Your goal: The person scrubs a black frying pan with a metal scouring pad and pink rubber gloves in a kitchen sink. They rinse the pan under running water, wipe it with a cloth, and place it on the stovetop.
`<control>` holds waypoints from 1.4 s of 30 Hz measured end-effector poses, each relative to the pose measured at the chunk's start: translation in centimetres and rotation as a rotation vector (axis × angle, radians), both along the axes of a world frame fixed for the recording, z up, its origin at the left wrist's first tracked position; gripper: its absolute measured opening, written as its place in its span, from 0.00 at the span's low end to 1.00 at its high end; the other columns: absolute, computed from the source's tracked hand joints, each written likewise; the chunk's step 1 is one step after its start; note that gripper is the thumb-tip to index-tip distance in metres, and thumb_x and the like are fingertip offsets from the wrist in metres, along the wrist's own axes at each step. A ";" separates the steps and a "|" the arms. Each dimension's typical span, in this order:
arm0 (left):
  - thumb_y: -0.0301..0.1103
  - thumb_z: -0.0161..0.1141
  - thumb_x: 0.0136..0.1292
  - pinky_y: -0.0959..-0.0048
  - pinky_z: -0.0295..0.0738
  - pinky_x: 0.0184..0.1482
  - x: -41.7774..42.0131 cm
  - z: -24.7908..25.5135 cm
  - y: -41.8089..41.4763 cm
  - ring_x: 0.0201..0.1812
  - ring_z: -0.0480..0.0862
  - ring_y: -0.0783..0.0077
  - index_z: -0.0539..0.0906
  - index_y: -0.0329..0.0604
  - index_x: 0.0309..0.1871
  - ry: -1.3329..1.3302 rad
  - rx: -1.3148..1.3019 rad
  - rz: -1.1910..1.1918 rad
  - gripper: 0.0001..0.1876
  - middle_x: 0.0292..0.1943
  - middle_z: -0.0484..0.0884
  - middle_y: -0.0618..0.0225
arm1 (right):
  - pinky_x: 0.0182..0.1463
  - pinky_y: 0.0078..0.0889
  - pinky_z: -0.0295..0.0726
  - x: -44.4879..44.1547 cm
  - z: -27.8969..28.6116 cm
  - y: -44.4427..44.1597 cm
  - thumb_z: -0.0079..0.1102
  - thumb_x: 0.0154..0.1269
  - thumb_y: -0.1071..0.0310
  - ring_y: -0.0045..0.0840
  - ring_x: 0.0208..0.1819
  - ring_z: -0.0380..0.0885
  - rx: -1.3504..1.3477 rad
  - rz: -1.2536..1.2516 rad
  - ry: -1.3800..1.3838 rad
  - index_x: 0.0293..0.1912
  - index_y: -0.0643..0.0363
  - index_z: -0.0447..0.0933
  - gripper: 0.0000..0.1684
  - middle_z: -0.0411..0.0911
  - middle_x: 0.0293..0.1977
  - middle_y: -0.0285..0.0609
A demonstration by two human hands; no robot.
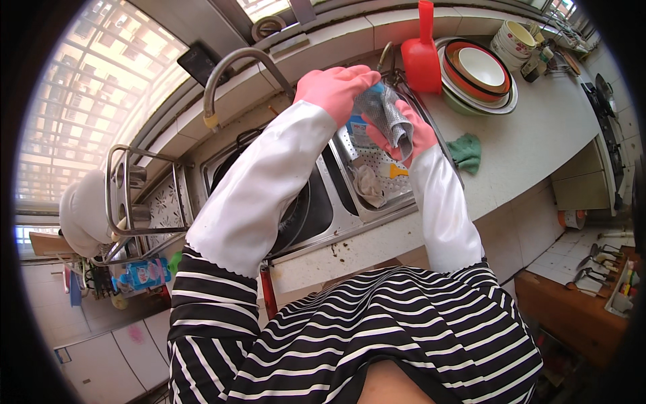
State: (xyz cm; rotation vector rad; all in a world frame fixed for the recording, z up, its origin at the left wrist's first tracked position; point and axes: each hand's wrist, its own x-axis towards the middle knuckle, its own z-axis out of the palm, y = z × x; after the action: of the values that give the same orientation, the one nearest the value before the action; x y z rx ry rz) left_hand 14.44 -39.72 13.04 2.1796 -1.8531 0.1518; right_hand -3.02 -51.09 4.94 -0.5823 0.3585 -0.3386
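Note:
Both hands wear pink rubber gloves with long white sleeves. My left hand [335, 91] curls over the upper end of a grey mesh dishcloth [387, 113], which my right hand [421, 132] grips from below and to the right. Something light blue [376, 87] peeks out under my left fingertips; what it is cannot be made out. Beneath the cloth is the right sink basin with its perforated tray [386, 183]. In this basin are a partly hidden blue-labelled bottle [358, 130], a crumpled whitish cloth [368, 184] and a yellow scraper-like piece [398, 171].
A dark pan with a glass lid [298, 217] fills much of the left basin, under a curved faucet [237, 53]. Stacked bowls and basins [482, 68], a red scoop [423, 63] and a green cloth [464, 153] occupy the right counter. A metal rack [126, 192] stands at left.

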 end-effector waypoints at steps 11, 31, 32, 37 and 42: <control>0.25 0.55 0.69 0.67 0.81 0.66 -1.2 0.0 -0.5 0.62 0.85 0.61 0.82 0.59 0.69 -0.159 0.041 0.011 0.26 0.68 0.83 0.70 | 0.58 0.49 0.90 -1.0 -0.7 0.0 0.47 0.85 0.54 0.44 0.64 0.81 0.005 -0.002 -0.039 0.73 0.56 0.65 0.27 0.76 0.65 0.54; 0.56 0.67 0.67 0.62 0.72 0.72 -14.7 -8.9 45.2 0.67 0.82 0.55 0.70 0.29 0.75 1.225 0.476 1.212 0.44 0.65 0.83 0.45 | 0.58 0.50 0.90 -8.5 -6.6 4.3 0.52 0.81 0.62 0.51 0.66 0.78 -0.014 0.102 0.108 0.65 0.58 0.70 0.20 0.76 0.65 0.53; 0.57 0.67 0.68 0.66 0.73 0.70 -15.5 -11.5 45.9 0.62 0.85 0.60 0.73 0.29 0.71 1.482 0.385 1.186 0.41 0.61 0.86 0.50 | 0.58 0.50 0.90 -8.2 -6.6 4.9 0.53 0.81 0.61 0.51 0.66 0.78 -0.009 0.101 0.119 0.65 0.58 0.70 0.20 0.77 0.64 0.53; 0.65 0.61 0.72 0.65 0.85 0.47 -14.6 -13.7 45.1 0.51 0.89 0.69 0.77 0.42 0.69 2.206 0.358 0.929 0.37 0.49 0.89 0.60 | 0.56 0.46 0.90 -5.1 -4.5 8.7 0.51 0.81 0.62 0.46 0.63 0.80 -0.093 0.144 0.192 0.69 0.61 0.68 0.23 0.79 0.61 0.52; 0.51 0.58 0.78 0.71 0.83 0.42 -17.2 -16.8 41.1 0.38 0.88 0.68 0.79 0.39 0.67 2.340 0.164 0.604 0.26 0.42 0.88 0.64 | 0.55 0.43 0.90 -3.9 -2.3 11.0 0.52 0.80 0.62 0.45 0.64 0.79 -0.129 0.159 0.212 0.71 0.63 0.66 0.27 0.76 0.64 0.52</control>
State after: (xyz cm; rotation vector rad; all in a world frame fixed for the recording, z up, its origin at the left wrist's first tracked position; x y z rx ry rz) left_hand -2.76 1.37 -3.77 1.1060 0.1688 -1.5774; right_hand -6.93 -40.10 2.66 -0.7718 0.4934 -0.1476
